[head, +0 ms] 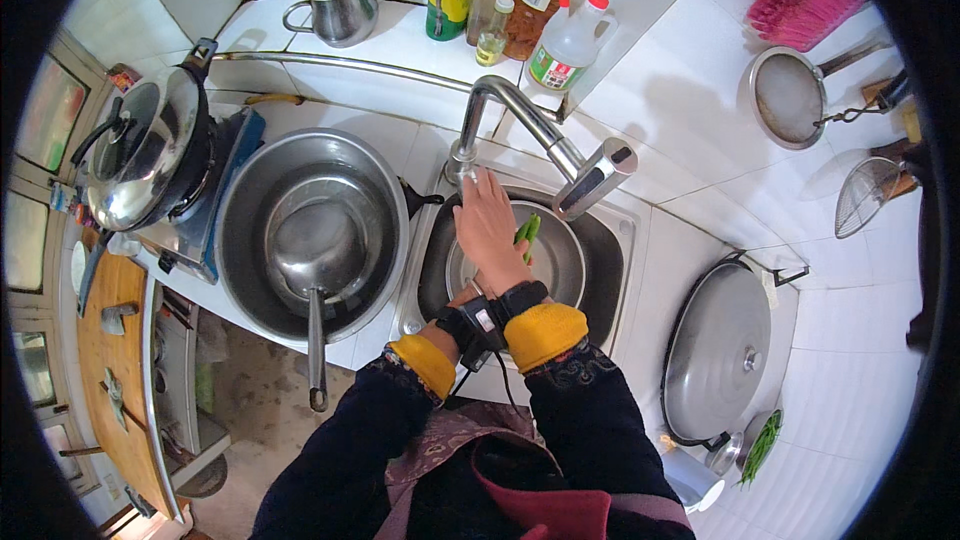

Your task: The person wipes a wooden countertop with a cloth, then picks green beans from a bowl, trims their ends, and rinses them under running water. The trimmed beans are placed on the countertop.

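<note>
My right hand point(486, 223) reaches across to the base of the chrome faucet point(480, 101), its fingers stretched out flat. Whether the fingertips press on a faucet lever cannot be seen. My left hand point(469, 292) passes beneath my right wrist and is mostly hidden; its fingertips hold a few green vegetable pods point(531, 228). Both hands are over a round metal basin point(566, 262), which sits inside the stainless steel sink point(627, 232). The faucet's spout head point(598, 178) hangs over the basin's far right side. A black strapped device point(478, 326) is at my crossed wrists.
To the left stands a large metal basin point(386, 165) with a metal ladle point(316, 330) in it. Beyond are a lidded wok point(142, 157) and a stove point(225, 187). Several bottles point(452, 0) and a kettle point(341, 11) line the ledge. A lidded pan point(716, 349) stands right.
</note>
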{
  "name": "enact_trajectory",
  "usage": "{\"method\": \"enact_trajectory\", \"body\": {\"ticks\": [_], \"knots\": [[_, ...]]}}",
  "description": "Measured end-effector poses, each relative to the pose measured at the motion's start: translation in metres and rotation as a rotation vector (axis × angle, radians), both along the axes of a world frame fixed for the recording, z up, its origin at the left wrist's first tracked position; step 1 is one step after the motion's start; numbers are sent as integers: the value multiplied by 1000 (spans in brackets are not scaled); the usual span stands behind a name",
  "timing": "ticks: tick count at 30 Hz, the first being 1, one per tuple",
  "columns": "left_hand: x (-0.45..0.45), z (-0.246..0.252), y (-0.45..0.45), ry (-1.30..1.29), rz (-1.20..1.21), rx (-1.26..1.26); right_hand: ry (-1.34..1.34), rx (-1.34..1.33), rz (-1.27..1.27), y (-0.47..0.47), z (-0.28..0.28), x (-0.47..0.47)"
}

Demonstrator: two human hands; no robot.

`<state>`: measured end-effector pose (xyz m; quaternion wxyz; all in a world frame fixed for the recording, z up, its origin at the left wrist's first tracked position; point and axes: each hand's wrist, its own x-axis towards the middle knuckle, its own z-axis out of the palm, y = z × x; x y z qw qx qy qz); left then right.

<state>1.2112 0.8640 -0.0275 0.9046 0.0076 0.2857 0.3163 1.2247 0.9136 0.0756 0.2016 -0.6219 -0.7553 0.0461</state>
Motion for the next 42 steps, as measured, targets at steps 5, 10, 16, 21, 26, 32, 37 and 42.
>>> {"method": "enact_trajectory", "body": {"ticks": [5, 10, 16, 21, 26, 32, 37, 42], "knots": [[8, -5, -5, -295, 295, -179, -78, -37, 2, 18, -18, 4], [-5, -23, -1, -742, 153, -146, -76, -185, 1, 8, -21, 10], [-15, 12, 4, -294, 143, 8, 14, 0, 46, -2, -10, 10], [-16, 53, 17, 116, 107, 211, 165, 109, 21, -49, 7, 34], [5, 65, 15, 83, 113, 192, 591, -59, -321, -78, -9, 58], [7, 66, 7, 26, 136, 264, 287, 112, -66, -87, -20, 67], [9, 64, -2, 121, 94, 226, 704, -134, -132, -87, -27, 77], [16, 52, -9, 139, 197, 236, 243, -182, -182, -103, -46, 81]]}}
